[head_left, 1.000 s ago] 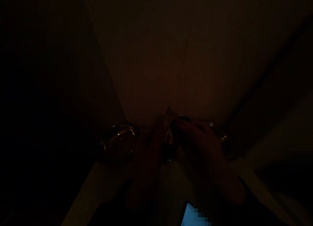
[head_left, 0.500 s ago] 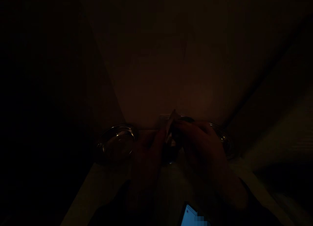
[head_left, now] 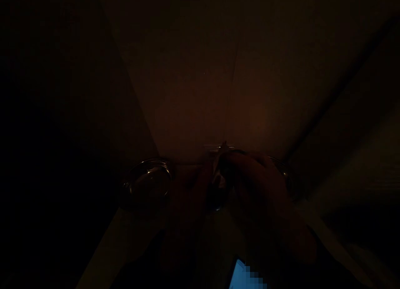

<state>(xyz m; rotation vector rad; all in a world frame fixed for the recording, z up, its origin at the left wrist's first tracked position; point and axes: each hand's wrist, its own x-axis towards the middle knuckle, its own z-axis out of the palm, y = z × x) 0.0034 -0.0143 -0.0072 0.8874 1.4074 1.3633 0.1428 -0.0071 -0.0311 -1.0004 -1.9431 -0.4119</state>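
The scene is very dark. Both hands meet at the centre around a small shiny item (head_left: 220, 176), possibly foil or thin plastic, whose exact kind is too dim to tell. Its pointed tip rises above my fingers. My left hand (head_left: 187, 201) pinches its left side, and my right hand (head_left: 259, 189) curls over it from the right, hiding much of it. A round glass or metal dish (head_left: 146, 183) sits left of my left hand. A second dish (head_left: 283, 168) is mostly hidden behind my right hand.
A lit phone (head_left: 240, 276) with a blurred patch on its screen lies at the bottom, near my hands. A pale surface (head_left: 123, 239) runs beneath them. A dim brownish wall (head_left: 193, 93) rises behind the dishes, with dark areas on both sides.
The tip of the shiny item has shifted slightly right. My right hand now covers more of the right dish. The scene has grown a little darker.
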